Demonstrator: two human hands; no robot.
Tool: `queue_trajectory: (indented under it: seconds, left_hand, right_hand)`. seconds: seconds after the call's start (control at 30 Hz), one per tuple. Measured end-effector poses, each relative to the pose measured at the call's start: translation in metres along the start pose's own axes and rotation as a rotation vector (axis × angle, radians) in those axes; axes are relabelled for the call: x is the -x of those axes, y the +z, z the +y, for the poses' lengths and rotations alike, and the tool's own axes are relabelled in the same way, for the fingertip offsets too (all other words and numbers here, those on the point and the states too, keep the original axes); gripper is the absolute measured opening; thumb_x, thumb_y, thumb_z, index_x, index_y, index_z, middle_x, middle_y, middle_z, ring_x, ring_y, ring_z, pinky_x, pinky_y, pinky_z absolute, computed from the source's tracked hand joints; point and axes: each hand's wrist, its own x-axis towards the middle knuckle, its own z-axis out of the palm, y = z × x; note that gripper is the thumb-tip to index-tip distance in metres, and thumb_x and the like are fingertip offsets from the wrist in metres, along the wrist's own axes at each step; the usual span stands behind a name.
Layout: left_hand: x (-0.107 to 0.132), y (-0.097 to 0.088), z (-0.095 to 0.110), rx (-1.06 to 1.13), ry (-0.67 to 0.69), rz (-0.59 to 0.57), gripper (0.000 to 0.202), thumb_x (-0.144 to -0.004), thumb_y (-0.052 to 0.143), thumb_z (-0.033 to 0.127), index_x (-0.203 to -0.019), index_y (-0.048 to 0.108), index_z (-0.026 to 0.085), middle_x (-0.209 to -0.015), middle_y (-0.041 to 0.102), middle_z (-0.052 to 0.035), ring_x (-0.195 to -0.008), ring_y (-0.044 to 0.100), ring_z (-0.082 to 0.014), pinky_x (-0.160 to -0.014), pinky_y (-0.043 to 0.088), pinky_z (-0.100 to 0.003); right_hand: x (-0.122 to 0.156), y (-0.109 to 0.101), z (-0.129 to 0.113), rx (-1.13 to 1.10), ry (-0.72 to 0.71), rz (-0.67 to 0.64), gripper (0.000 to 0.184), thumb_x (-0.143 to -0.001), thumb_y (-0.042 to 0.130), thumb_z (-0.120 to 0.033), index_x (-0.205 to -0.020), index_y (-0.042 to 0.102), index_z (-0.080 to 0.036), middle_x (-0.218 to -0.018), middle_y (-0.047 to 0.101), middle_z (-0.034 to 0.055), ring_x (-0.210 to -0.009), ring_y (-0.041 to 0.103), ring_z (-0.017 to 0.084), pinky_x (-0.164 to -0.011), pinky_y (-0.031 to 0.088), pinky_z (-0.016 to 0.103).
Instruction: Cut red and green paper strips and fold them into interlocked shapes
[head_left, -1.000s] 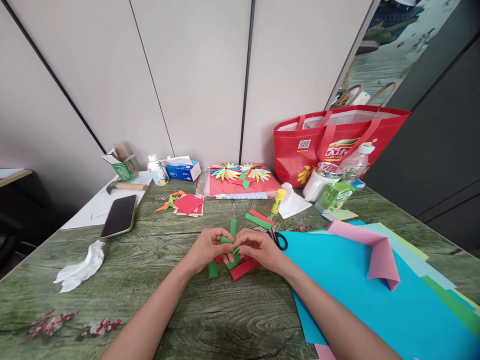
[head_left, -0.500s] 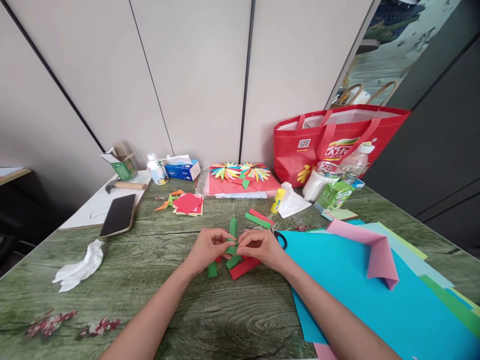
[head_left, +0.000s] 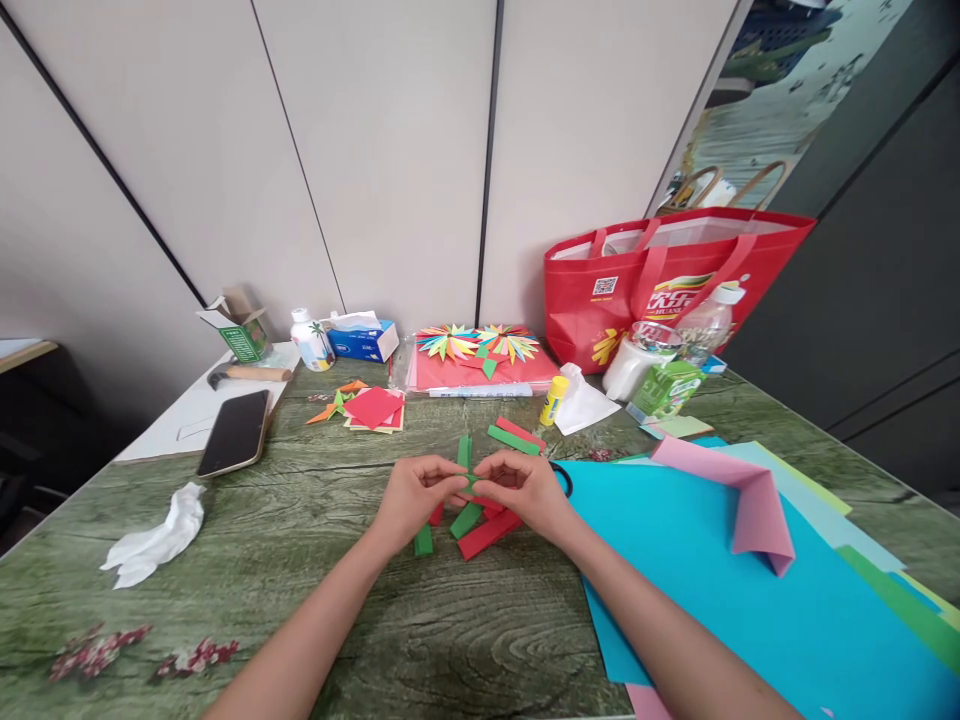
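My left hand (head_left: pixel 422 494) and my right hand (head_left: pixel 523 490) meet at the middle of the table, each in a pinch. Between their fingertips is a small green paper strip (head_left: pixel 471 482), mostly covered by the fingers. Beneath and around the hands lie folded strips: a red paper strip (head_left: pixel 489 536) under my right hand, a short green piece (head_left: pixel 424 540) below my left hand, and another green piece (head_left: pixel 466 519) between them. Farther off rest a green strip (head_left: pixel 514 439) and a red one side by side. Scissors (head_left: pixel 562 480) are partly hidden behind my right hand.
Large blue paper (head_left: pixel 675 560) with folded pink paper (head_left: pixel 756 500) covers the right side. A glue stick (head_left: pixel 553 401), tissue box (head_left: pixel 364 340), red bag (head_left: pixel 585 300) and stacked red paper squares (head_left: pixel 375 407) stand or lie behind. A phone (head_left: pixel 235 432) and crumpled tissue (head_left: pixel 156 535) are left.
The green strip between my fingertips has turned and now shows less of its face. Both hands stay close together in nearly the same place. The view has shifted slightly.
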Motion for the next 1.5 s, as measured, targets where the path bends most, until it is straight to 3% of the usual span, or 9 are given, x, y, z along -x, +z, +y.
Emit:
queue_trajectory:
  seconds: [0.23, 0.47, 0.83, 0.97, 1.1, 1.27, 1.5]
  left_hand:
    - [0.003, 0.004, 0.004, 0.057, 0.050, 0.017, 0.014, -0.058, 0.072, 0.024, -0.068, 0.067, 0.015, -0.062, 0.067, 0.0001, -0.059, 0.065, -0.0167, -0.061, 0.055, -0.029]
    - [0.003, 0.003, 0.007, 0.008, 0.085, 0.062, 0.011, -0.057, 0.072, 0.020, -0.066, 0.069, 0.014, -0.064, 0.067, -0.0012, -0.057, 0.063, -0.0157, -0.057, 0.053, -0.026]
    - [0.004, 0.003, 0.007, 0.028, 0.139, 0.040, 0.007, -0.060, 0.070, 0.023, -0.061, 0.070, 0.016, -0.065, 0.068, -0.0025, -0.054, 0.061, -0.0146, -0.056, 0.053, -0.026]
    - [0.003, 0.003, 0.004, 0.051, 0.141, 0.062, 0.007, -0.059, 0.071, 0.022, -0.062, 0.070, 0.015, -0.061, 0.067, -0.0016, -0.053, 0.062, -0.0151, -0.055, 0.053, -0.026]
    - [0.003, 0.005, 0.001, 0.104, 0.115, 0.084, 0.008, -0.060, 0.071, 0.022, -0.063, 0.069, 0.015, -0.056, 0.066, -0.0002, -0.053, 0.064, -0.0171, -0.055, 0.054, -0.028]
    - [0.004, 0.007, 0.000, 0.109, 0.111, 0.085, 0.010, -0.060, 0.071, 0.024, -0.064, 0.068, 0.016, -0.059, 0.066, 0.0000, -0.055, 0.065, -0.0181, -0.058, 0.055, -0.030]
    - [0.003, 0.005, -0.001, 0.109, 0.127, 0.064, 0.008, -0.060, 0.071, 0.023, -0.064, 0.068, 0.017, -0.058, 0.065, 0.0002, -0.056, 0.065, -0.0181, -0.058, 0.055, -0.030]
  right_hand:
    - [0.002, 0.003, -0.004, 0.180, -0.184, 0.066, 0.011, -0.070, 0.066, -0.026, -0.079, 0.068, -0.019, -0.076, 0.065, 0.0048, -0.070, 0.060, 0.018, -0.060, 0.049, 0.027]
    - [0.002, 0.002, -0.005, 0.185, -0.207, 0.093, 0.008, -0.071, 0.064, -0.024, -0.077, 0.068, -0.020, -0.075, 0.065, 0.0047, -0.068, 0.060, 0.017, -0.056, 0.048, 0.026]
    - [0.002, 0.002, -0.004, 0.206, -0.225, 0.095, 0.008, -0.071, 0.064, -0.024, -0.076, 0.068, -0.020, -0.073, 0.065, 0.0048, -0.066, 0.060, 0.017, -0.055, 0.048, 0.025]
    - [0.003, 0.002, -0.007, 0.245, -0.281, 0.092, 0.008, -0.072, 0.062, -0.023, -0.077, 0.068, -0.021, -0.074, 0.065, 0.0043, -0.066, 0.059, 0.016, -0.052, 0.046, 0.025]
    - [0.005, 0.003, -0.011, 0.275, -0.364, 0.103, 0.007, -0.073, 0.061, -0.021, -0.076, 0.067, -0.021, -0.072, 0.064, 0.0031, -0.067, 0.058, 0.016, -0.060, 0.047, 0.027]
    - [0.005, 0.004, -0.011, 0.278, -0.292, 0.140, 0.006, -0.073, 0.060, -0.023, -0.072, 0.066, -0.020, -0.070, 0.063, 0.0037, -0.062, 0.057, 0.015, -0.049, 0.044, 0.024]
    - [0.005, 0.004, -0.010, 0.283, -0.291, 0.139, 0.005, -0.072, 0.061, -0.022, -0.072, 0.065, -0.020, -0.070, 0.063, 0.0034, -0.062, 0.057, 0.016, -0.050, 0.044, 0.024]
